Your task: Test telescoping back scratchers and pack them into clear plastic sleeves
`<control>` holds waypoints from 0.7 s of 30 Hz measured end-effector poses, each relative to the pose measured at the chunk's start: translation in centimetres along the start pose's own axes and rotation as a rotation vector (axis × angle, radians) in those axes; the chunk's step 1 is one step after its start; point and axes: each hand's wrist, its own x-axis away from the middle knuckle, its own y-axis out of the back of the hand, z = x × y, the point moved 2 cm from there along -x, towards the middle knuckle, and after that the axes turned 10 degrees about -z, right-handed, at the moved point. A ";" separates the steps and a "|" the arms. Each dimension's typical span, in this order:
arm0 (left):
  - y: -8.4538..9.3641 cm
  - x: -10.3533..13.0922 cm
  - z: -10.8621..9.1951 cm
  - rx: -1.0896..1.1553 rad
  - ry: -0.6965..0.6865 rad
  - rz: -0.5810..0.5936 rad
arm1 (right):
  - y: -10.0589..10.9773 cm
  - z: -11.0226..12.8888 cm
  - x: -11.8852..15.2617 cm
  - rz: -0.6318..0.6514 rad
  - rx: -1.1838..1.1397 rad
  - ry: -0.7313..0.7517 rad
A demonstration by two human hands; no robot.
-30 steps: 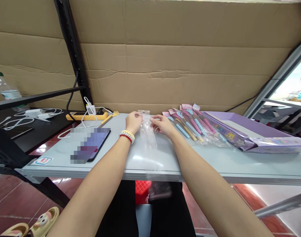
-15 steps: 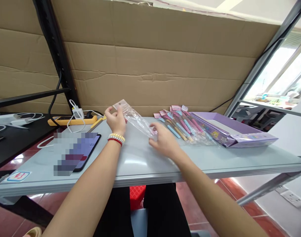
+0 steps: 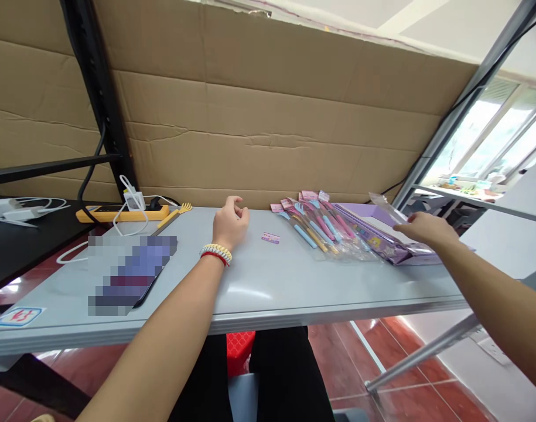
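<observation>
My left hand (image 3: pixel 231 223), with a beaded bracelet at the wrist, is just above the grey table with loosely curled fingers and nothing between them. A small pink label (image 3: pixel 270 238) lies on the table to its right. My right hand (image 3: pixel 428 227) pinches a clear plastic bag (image 3: pixel 387 206) over the purple box (image 3: pixel 393 249). Several bagged forks (image 3: pixel 320 225) with blue, pink and yellow handles lie fanned out left of the box. A yellow fork (image 3: pixel 175 215) rests unwrapped near the back left.
On the left of the grey table (image 3: pixel 259 293) are a phone (image 3: pixel 138 272), partly blurred out, and a yellow power strip (image 3: pixel 118 215) with a white charger (image 3: pixel 135 200). Cardboard (image 3: pixel 272 117) stands behind. A metal post rises at the right.
My left hand has let go of the clear bag and moved slightly right. My right hand has carried the bag far right, over the purple box. The small pink label now shows on the table.
</observation>
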 end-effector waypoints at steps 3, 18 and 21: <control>-0.1 0.1 0.0 -0.022 -0.007 0.035 | -1.2 -1.2 -1.1 0.087 0.058 0.040; -0.8 0.3 1.0 -0.117 -0.018 0.234 | -3.3 14.0 6.2 0.304 0.122 0.453; -0.8 0.3 1.0 -0.128 -0.019 0.255 | -4.3 14.7 6.7 0.295 0.163 0.358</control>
